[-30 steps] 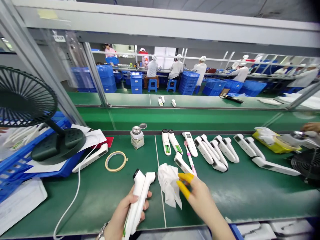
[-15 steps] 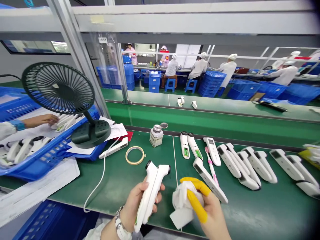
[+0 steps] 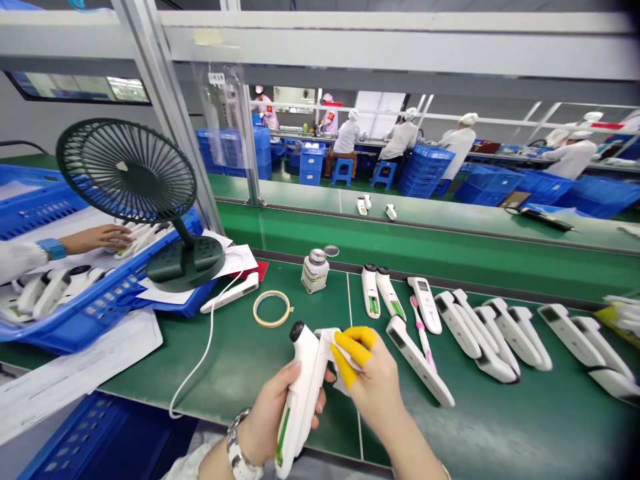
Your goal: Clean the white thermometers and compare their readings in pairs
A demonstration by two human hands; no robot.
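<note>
Two white handheld infrared thermometers lie side by side in my left hand, its fingers wrapped round them. A green strip shows near the lower end of the left one. Yellow finger cots cover two fingers of my right hand. Those fingers pinch a white cloth against the head of the right-hand thermometer, which the cloth and fingers partly cover. Just right of my right hand, another thermometer lies on the green bench, beside a pink and white toothbrush.
Several thermometers lie to the right. A small bottle and a tape roll sit behind my hands. At left stand a black fan and a blue basket, where another person's hand reaches in. A white cable crosses the bench.
My right hand has moved left and up, bringing the cloth from beside the thermometers onto the head of the right one. My left hand still holds both.
</note>
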